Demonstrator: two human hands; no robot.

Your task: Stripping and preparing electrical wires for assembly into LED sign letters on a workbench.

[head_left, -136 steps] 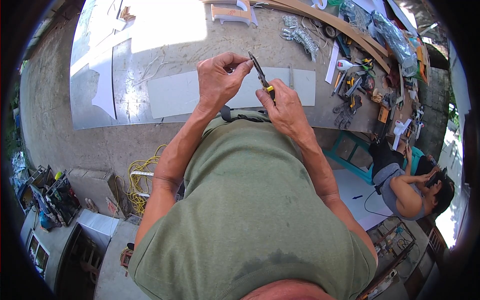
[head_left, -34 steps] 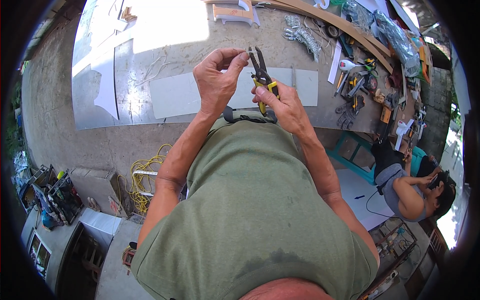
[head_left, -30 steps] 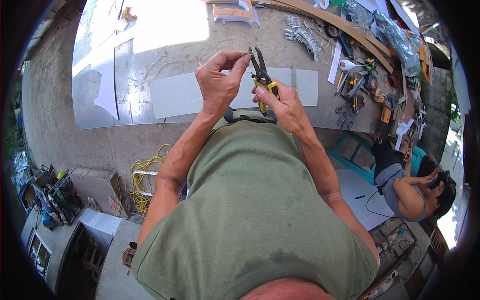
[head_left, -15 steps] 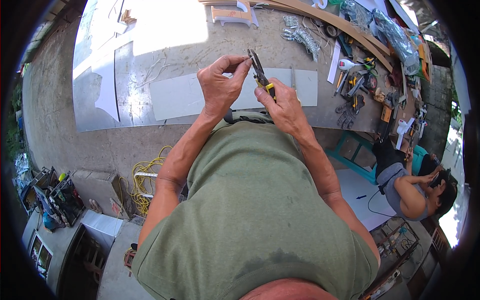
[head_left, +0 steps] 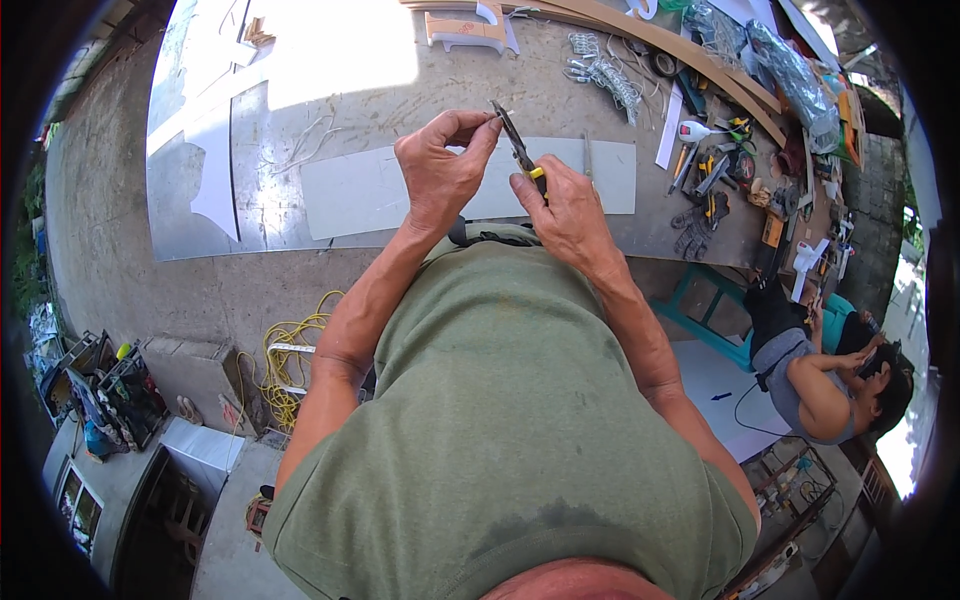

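My right hand (head_left: pixel 568 208) is wrapped round the yellow grips of a pair of dark-jawed pliers (head_left: pixel 515 138), whose nose points up and to the left. Thumb and fingertips of my left hand (head_left: pixel 445 165) pinch together right beside the jaws. Whatever the left fingers hold is too small to make out. Both hands are raised above the table's near side. Beneath them lies a long pale grey sheet (head_left: pixel 385 190), with a slim rod-like tool (head_left: pixel 587 158) on its right part.
Bundled string lights (head_left: pixel 610 82), long brown strips (head_left: pixel 690 50) and a scatter of hand tools (head_left: pixel 715 165) cover the table's right side. A white cut-out panel (head_left: pixel 213 185) lies left. Beyond a teal stool (head_left: pixel 705 305), another person (head_left: pixel 825 385) sits at right. Yellow cable (head_left: pixel 285 355) coils on the floor.
The pliers have turned slightly in my right hand, so less of the yellow grips shows. Their jaws have shifted a little left, to the left fingertips. My left hand stays in place.
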